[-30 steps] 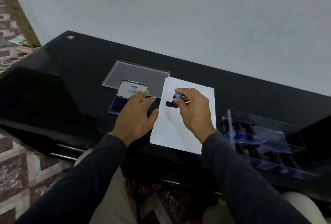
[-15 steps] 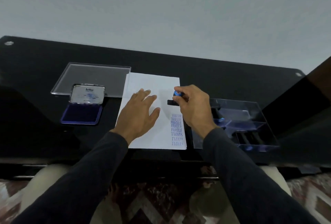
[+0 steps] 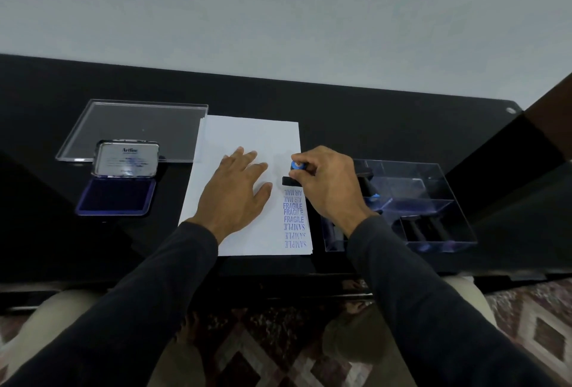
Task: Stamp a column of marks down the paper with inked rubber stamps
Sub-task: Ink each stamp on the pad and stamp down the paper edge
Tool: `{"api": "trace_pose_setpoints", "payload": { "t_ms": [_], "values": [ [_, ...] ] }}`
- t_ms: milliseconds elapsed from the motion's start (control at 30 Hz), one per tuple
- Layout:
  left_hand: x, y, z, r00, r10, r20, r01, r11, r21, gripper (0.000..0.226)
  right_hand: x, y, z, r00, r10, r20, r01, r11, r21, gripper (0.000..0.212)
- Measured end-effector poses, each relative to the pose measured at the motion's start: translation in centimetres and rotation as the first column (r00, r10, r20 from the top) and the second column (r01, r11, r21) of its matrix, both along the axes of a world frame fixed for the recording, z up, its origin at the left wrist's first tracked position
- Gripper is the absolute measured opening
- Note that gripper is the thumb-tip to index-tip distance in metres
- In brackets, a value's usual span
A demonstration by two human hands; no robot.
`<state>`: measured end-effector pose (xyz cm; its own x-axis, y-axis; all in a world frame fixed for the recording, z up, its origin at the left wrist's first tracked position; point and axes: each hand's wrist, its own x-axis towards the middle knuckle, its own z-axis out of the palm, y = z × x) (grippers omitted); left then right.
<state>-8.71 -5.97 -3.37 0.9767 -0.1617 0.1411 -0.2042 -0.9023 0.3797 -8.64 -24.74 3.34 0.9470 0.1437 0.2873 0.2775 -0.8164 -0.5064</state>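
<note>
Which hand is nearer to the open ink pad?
Left. The left hand rests flat on the paper, just right of the ink pad; the right hand, gripping the stamp, is farther right.

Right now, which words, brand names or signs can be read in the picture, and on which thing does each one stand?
"Artline": on the open lid of the ink pad; the smaller print below it is too blurred to read.
"AIR MAIL": twice on the paper, top of the stamped column, upside down.
"FRAGILE": three times, mid column.
"SAMPLE": three times, bottom of the column, upside down.
</note>
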Motion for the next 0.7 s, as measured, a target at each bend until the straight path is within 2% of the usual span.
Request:
{"api": "trace_pose_setpoints", "payload": {
  "t_ms": [300,700],
  "values": [
    [-0.07,0.07,-0.59,1.000,0.001,-0.005,-0.001,1.000,-0.005,0.054,-0.11,0.19,-0.07,0.998,0.014,-0.054,-0.016,0.999,-0.041,0.029],
    [-0.03,0.12,-0.55,1.000,0.007,-0.003,-0.007,1.000,0.009,0.055,-0.14,0.33,-0.14,0.998,0.014,-0.054,-0.017,0.999,-0.043,0.028]
  ]
}}
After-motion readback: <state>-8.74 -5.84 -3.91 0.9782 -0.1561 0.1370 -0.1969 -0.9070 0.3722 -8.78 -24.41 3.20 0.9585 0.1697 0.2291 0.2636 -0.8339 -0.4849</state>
